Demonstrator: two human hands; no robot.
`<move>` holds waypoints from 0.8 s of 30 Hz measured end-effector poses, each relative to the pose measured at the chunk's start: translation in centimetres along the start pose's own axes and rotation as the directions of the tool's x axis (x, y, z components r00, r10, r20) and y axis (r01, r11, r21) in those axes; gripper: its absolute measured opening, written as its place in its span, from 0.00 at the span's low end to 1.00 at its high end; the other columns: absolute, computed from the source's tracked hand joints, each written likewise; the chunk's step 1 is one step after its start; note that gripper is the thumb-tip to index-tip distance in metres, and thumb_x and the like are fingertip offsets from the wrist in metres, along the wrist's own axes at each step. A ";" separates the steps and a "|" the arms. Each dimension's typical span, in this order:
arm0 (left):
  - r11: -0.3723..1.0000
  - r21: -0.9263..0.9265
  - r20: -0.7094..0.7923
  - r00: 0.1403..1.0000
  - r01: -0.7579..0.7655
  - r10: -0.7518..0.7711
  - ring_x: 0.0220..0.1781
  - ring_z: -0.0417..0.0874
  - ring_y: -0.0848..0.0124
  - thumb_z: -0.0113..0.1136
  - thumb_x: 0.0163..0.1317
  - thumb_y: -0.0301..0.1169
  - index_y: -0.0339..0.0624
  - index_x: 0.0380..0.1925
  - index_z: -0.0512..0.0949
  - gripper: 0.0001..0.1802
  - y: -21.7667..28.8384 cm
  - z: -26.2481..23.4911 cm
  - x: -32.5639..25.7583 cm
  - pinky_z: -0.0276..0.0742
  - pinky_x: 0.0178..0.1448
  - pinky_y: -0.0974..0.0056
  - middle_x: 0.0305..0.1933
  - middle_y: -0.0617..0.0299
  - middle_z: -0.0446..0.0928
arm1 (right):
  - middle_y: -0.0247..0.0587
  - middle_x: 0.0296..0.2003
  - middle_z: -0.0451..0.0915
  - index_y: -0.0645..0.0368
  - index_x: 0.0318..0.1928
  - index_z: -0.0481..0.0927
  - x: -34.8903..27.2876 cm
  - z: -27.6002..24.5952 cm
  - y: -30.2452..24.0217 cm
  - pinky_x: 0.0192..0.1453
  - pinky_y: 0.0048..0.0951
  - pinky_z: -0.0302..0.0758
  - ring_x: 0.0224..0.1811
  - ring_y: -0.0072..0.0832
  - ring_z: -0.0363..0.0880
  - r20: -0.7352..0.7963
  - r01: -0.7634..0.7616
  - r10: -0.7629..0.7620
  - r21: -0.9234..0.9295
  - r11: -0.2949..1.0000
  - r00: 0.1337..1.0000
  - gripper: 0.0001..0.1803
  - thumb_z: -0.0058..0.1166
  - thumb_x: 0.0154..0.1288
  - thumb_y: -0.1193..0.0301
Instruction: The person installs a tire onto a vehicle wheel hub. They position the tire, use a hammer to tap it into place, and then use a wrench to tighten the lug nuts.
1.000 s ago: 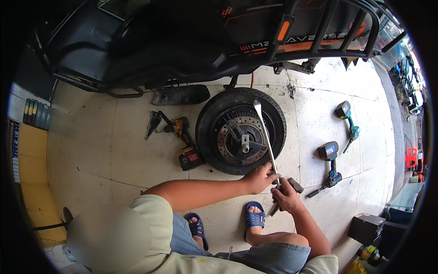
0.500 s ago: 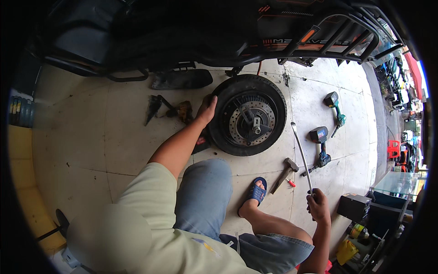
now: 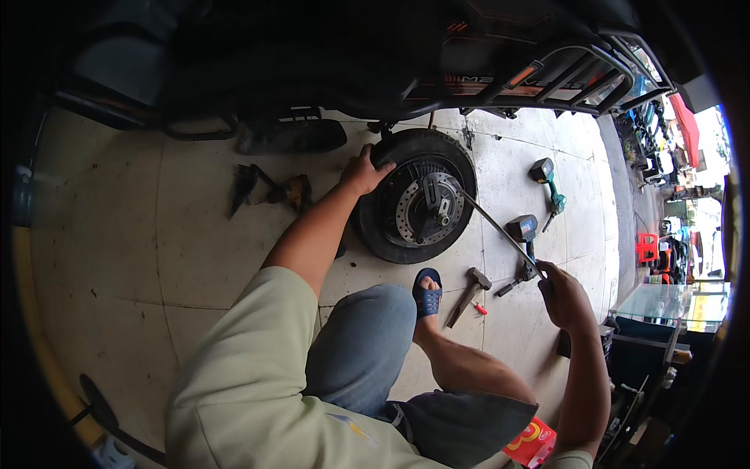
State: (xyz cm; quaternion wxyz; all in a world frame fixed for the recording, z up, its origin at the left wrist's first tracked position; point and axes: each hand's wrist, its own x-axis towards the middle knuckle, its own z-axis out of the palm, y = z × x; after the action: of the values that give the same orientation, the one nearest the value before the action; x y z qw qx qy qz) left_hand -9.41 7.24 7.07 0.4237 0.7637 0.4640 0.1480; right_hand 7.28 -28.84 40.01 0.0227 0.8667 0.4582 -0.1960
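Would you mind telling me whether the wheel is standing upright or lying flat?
Lying flat: the wheel rests on the tiled floor, brake disc facing up.

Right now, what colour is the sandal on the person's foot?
Blue, seen in the head view: the sandal beside the wheel.

the wheel (image 3: 418,199) has a black tyre and a silver disc. the long lever (image 3: 500,230) is grey metal. the sandal (image 3: 426,292) is blue, the sleeve (image 3: 258,367) pale green, the drills (image 3: 547,184) teal and black, the floor tiles (image 3: 133,234) cream.
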 end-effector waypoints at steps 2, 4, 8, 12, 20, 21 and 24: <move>0.999 0.033 -0.003 1.000 -0.008 0.008 0.58 0.78 0.47 0.64 0.55 0.59 0.36 0.68 0.58 0.51 -1.5 -1.4 0.1 0.74 0.61 0.52 0.55 0.40 0.77 | 0.52 0.40 0.82 0.55 0.56 0.76 4.6 -2.5 -4.1 0.47 0.45 0.77 0.42 0.53 0.80 0.038 0.075 -0.070 -0.143 0.987 0.997 0.17 0.49 0.67 0.74; 0.999 -0.017 -0.041 0.998 -0.038 0.037 0.57 0.79 0.46 0.64 0.54 0.59 0.36 0.67 0.60 0.50 -1.0 -0.5 -0.4 0.74 0.60 0.51 0.54 0.40 0.77 | 0.52 0.38 0.82 0.49 0.57 0.78 7.6 -4.0 -5.2 0.46 0.43 0.77 0.41 0.50 0.81 0.065 0.134 -0.122 -0.255 0.958 0.990 0.19 0.51 0.66 0.73; 0.997 -0.063 -0.059 0.997 0.043 -0.047 0.55 0.80 0.48 0.64 0.54 0.58 0.43 0.66 0.65 0.45 0.8 -1.0 -1.5 0.75 0.58 0.52 0.52 0.42 0.78 | 0.51 0.42 0.83 0.45 0.59 0.77 13.6 -6.0 -8.4 0.50 0.42 0.78 0.44 0.46 0.82 0.161 0.214 -0.162 -0.394 0.894 0.974 0.19 0.50 0.68 0.69; 0.991 -0.092 -0.071 0.992 0.095 -0.102 0.55 0.80 0.51 0.66 0.53 0.57 0.42 0.65 0.68 0.45 0.8 -1.4 -1.9 0.76 0.58 0.55 0.54 0.45 0.78 | 0.44 0.48 0.83 0.43 0.60 0.77 18.2 -7.7 -9.9 0.57 0.41 0.77 0.51 0.40 0.80 0.282 0.328 -0.191 -0.600 0.729 0.940 0.18 0.45 0.72 0.67; 0.983 -0.117 -0.060 0.987 0.139 -0.147 0.53 0.82 0.55 0.67 0.50 0.57 0.41 0.63 0.70 0.45 1.4 -1.9 -2.0 0.77 0.56 0.55 0.51 0.48 0.81 | 0.46 0.45 0.81 0.58 0.54 0.75 19.9 -10.3 -16.8 0.56 0.39 0.77 0.50 0.38 0.81 0.443 0.402 -0.039 -0.769 0.498 0.896 0.19 0.55 0.67 0.63; 0.982 -0.122 -0.044 0.988 0.144 -0.150 0.52 0.82 0.55 0.67 0.50 0.57 0.41 0.63 0.70 0.45 1.4 -2.1 -2.0 0.78 0.56 0.55 0.50 0.48 0.81 | 0.46 0.42 0.81 0.61 0.51 0.74 20.2 -10.1 -17.0 0.55 0.41 0.77 0.49 0.40 0.80 0.436 0.389 -0.021 -0.780 0.490 0.900 0.19 0.56 0.66 0.61; 0.985 -0.103 -0.082 0.986 0.138 -0.147 0.50 0.83 0.55 0.67 0.49 0.57 0.41 0.63 0.70 0.45 1.5 -2.0 -2.1 0.79 0.53 0.55 0.48 0.48 0.82 | 0.44 0.40 0.81 0.57 0.47 0.77 19.9 -10.7 -18.0 0.50 0.41 0.79 0.48 0.38 0.80 0.470 0.461 -0.094 -0.772 0.438 0.877 0.16 0.56 0.67 0.59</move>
State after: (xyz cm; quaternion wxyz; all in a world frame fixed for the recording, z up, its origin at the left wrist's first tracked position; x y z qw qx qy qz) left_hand -10.88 6.15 9.81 0.4488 0.6997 0.5282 0.1735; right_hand 6.30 -0.45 45.24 0.5055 0.5937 0.6191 -0.0934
